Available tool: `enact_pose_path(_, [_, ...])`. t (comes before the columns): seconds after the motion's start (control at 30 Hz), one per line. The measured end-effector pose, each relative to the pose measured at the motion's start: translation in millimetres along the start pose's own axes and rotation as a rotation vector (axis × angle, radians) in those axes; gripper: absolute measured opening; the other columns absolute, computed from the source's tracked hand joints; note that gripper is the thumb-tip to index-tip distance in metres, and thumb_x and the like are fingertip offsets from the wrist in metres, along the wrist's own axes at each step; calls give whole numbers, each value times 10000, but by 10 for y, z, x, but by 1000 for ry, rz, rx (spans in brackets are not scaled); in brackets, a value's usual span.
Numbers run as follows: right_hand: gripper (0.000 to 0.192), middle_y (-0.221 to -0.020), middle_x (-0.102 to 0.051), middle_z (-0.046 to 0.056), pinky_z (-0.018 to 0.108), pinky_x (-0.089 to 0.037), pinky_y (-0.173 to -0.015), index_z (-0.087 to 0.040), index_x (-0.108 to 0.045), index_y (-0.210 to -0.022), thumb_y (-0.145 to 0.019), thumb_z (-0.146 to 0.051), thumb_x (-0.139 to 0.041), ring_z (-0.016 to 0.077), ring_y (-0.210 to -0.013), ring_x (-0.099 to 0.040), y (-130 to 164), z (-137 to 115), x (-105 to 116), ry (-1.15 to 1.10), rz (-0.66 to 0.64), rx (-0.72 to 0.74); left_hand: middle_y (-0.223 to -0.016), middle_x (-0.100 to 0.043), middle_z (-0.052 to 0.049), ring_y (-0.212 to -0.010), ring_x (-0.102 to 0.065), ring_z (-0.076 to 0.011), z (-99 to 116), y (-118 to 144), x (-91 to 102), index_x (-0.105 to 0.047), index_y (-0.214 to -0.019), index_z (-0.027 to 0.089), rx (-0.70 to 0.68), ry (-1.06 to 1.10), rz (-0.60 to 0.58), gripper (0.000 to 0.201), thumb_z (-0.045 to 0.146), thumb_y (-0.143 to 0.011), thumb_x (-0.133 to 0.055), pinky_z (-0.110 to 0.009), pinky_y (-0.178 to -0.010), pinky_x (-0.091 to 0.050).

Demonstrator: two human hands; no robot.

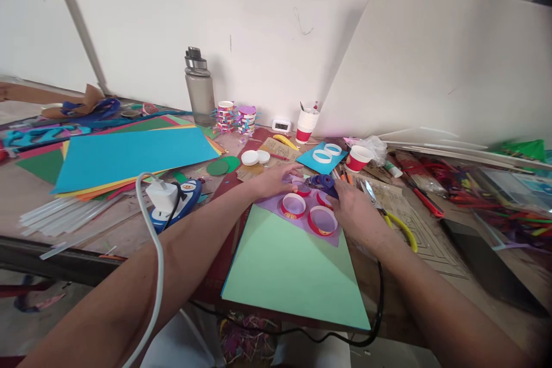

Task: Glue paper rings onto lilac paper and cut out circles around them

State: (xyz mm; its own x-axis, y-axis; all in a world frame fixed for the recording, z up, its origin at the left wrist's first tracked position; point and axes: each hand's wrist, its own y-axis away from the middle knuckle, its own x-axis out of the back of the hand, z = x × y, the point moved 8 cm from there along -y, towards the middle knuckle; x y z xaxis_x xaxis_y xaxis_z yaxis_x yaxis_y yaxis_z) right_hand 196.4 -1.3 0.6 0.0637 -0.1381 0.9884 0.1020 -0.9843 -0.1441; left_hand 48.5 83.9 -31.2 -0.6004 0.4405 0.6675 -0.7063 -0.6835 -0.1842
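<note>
My right hand (356,210) is wrapped round a blue hot glue gun (325,183), its front end pointing left over a purple sheet (276,204). Several red-and-white rings cut from paper cups stand on that sheet, among them a front left ring (294,207) and a front right ring (322,221). My left hand (273,180) reaches in from the left with fingers stretched and apart. Its thumb is by the back left ring (303,190); whether it touches is unclear. The purple sheet lies on light green paper (293,264).
Coloured sheets (138,152) and clear glue sticks (64,213) lie left. Behind stand a bottle (200,89), decorated ring stacks (225,117), a clock (282,125) and cups (307,125). Yellow-handled scissors (401,230) lie right. A white cable (159,264) crosses my left forearm.
</note>
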Motion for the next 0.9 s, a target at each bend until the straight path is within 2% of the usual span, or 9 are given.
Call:
enact_pose_path(0.3, [110,-1034,-681,132,298,-382,-710,-168,-561,-992,-918,-182,-481,241,-925,-630,-41,-42,-1,-51,-5,-5,-1307,-649,-87,-1225,-585,-258,-69,-35,-24,-427,-1436,231,13,16,-5,689,342,-803,-675,-396,-1025,-445])
enact_pose_path(0.43, [139,-1051,-682,137,303,-392,-721,-162,-564,-1025,-913,-179,-482,249,-946,-631,-81,-77,-13,-96,-23,11,-1373,-596,-118,-1243,-573,-265,-67,-51,-33,-436,-1429,210,-5,46,4,698,341,-792,-688,-389,-1010,-460])
enact_pose_path(0.67, [122,-1001,-690,134,318,-379,-687,-167,-570,-981,-923,-212,-472,264,-905,-641,-82,20,-27,-11,-21,7,-1322,-634,-97,-1238,-579,-238,-71,-54,-60,-398,-1454,219,-22,34,-25,690,326,-821,-652,-373,-1021,-452])
enact_pose_path(0.9, [94,-938,-694,138,318,-340,-624,-196,-562,-922,-926,-230,-474,265,-860,-652,16,22,69,14,-40,-47,-1413,-565,-103,-1293,-530,-257,-63,-52,-36,-434,-1436,214,7,-57,-20,657,329,-826,-650,-389,-1051,-427])
